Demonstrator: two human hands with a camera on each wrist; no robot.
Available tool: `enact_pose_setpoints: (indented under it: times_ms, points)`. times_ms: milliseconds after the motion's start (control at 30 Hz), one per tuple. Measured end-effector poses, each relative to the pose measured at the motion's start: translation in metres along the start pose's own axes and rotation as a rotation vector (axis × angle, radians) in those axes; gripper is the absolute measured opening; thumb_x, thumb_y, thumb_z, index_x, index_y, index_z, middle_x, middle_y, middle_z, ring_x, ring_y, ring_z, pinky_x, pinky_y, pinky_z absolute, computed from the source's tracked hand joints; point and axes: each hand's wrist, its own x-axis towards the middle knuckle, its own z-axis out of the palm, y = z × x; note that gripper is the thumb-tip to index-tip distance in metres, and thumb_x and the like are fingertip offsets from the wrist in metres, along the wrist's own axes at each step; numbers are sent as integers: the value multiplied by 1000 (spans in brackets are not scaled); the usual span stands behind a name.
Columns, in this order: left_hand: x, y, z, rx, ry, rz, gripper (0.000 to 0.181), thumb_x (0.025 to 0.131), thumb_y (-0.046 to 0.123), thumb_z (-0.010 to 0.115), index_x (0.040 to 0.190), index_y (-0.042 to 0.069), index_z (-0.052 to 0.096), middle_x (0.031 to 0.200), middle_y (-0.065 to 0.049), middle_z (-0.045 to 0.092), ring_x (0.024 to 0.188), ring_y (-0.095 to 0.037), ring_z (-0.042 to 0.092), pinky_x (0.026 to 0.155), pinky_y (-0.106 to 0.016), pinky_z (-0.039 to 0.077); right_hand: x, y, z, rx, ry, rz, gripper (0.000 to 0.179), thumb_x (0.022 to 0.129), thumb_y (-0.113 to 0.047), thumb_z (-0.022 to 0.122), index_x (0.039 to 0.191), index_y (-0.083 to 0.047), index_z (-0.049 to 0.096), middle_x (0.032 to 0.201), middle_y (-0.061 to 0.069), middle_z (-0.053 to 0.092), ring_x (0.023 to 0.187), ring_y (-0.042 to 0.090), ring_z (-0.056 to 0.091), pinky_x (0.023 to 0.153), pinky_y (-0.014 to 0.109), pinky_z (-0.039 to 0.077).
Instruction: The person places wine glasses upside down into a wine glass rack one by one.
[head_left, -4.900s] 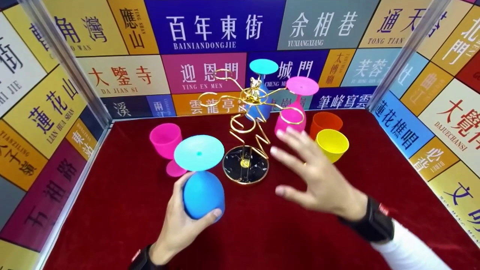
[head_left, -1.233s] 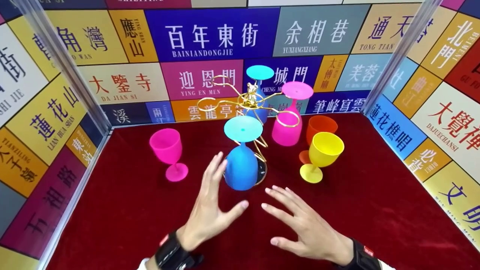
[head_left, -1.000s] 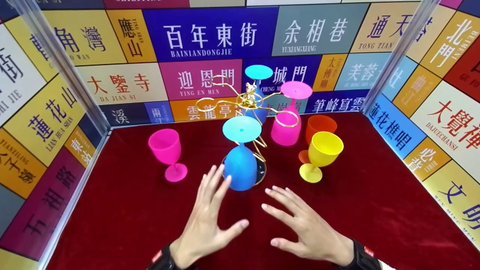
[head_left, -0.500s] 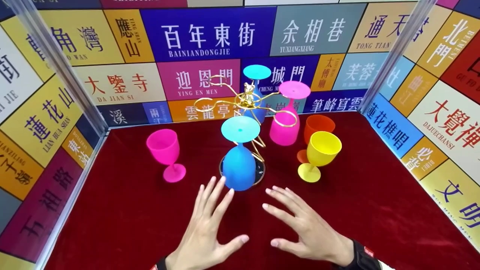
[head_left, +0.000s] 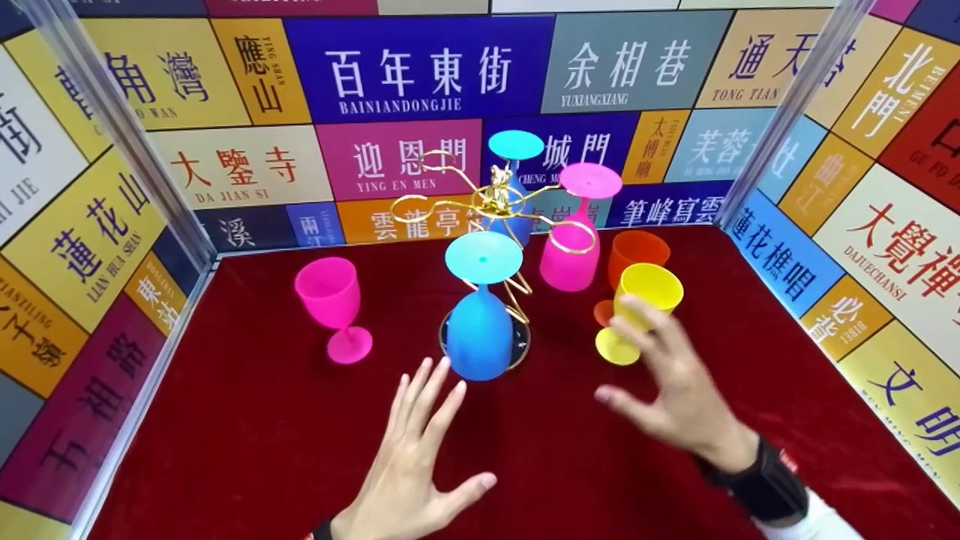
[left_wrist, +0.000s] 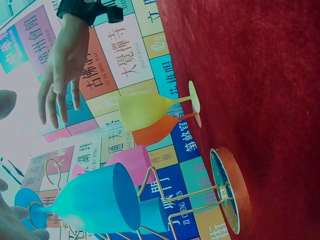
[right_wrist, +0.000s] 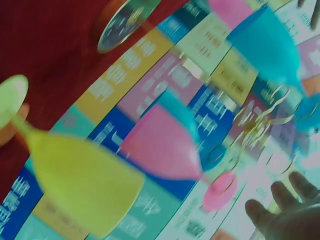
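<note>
My right hand [head_left: 679,390], slightly blurred, reaches over the upright yellow goblet [head_left: 652,289]; its fingers overlap the bowl in the head view. In the left wrist view a gap shows between that hand [left_wrist: 65,60] and the yellow goblet [left_wrist: 145,111]. My left hand [head_left: 420,469], fingers spread and holding nothing, is low in front of a blue goblet [head_left: 480,337]. This goblet hangs upside down at the front of a gold wire rack [head_left: 411,210]. Another blue goblet [head_left: 516,145] and a pink goblet [head_left: 571,266] hang upside down at its back and right.
An orange goblet [head_left: 637,251] stands upright just behind the yellow one. At the left stands a second pink goblet [head_left: 330,292]. Dark red cloth [head_left: 247,435] covers the table, with sign-printed walls [head_left: 420,67] at the back and both sides.
My left hand held the front blue goblet earlier; it now hangs on the rack, and that hand has drawn back. Within the last half second my right hand has moved right, to the yellow goblet.
</note>
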Motion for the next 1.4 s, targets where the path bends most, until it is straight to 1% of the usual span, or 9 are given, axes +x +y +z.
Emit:
enact_pose_setpoints:
  times_ms: [167,300,467,567,667,833,1133,1267,1400]
  points:
    - [-2,3,1,1,-7,-8,87,84,53,70,149,5,39,160,-17,28,147,-42,26,126,-44,1,-5,30,-16,-44,96,196,85,81,-40,79,140,8,41,151,27,36,142,35,34,122,39,26]
    - [-1,3,2,-6,12,16,86,83,53,70,148,4,40,158,-20,31,148,-39,25,126,-44,2,-14,48,-22,-76,130,397,100,70,-16,86,150,-1,29,159,18,27,146,32,27,120,49,25]
    - [-1,2,4,-13,26,28,87,82,52,72,147,4,41,155,-23,34,148,-38,26,125,-45,4,-13,57,-20,32,156,742,116,70,-5,84,158,-16,9,160,17,21,146,36,27,118,57,26]
    - [-2,2,4,-10,24,25,86,83,53,71,147,4,42,155,-24,35,148,-38,26,125,-45,5,-23,78,-15,103,147,876,123,72,-7,85,158,-23,-1,161,16,21,146,35,28,118,57,27]
    - [-3,2,5,-6,11,13,87,83,54,71,148,5,41,156,-23,34,148,-38,26,126,-43,4,-35,98,-5,122,135,916,125,72,-10,86,158,-28,-3,160,14,24,145,32,31,117,54,30]
    - [-4,0,6,-4,12,16,88,81,52,73,148,4,40,156,-22,33,145,-43,30,126,-42,3,-46,116,11,95,143,911,122,72,-14,87,157,-33,2,154,9,34,139,24,39,115,43,36]
    - [-4,-2,8,-7,35,35,88,80,51,74,147,3,42,153,-25,37,143,-45,32,126,-43,5,-49,128,26,60,218,937,117,71,-21,89,157,-32,10,145,12,46,122,23,49,108,40,37]
    - [-6,-2,7,-4,12,9,89,80,52,74,148,5,40,155,-24,35,145,-42,29,126,-42,3,-49,128,26,60,246,948,111,71,-20,88,156,-26,16,141,13,50,119,25,52,104,36,40]
    - [-8,-3,7,-2,5,-5,89,81,53,73,149,5,40,156,-23,34,147,-38,27,126,-41,2,-49,127,24,69,260,942,107,72,-17,87,155,-22,21,142,15,49,120,28,51,105,42,39]
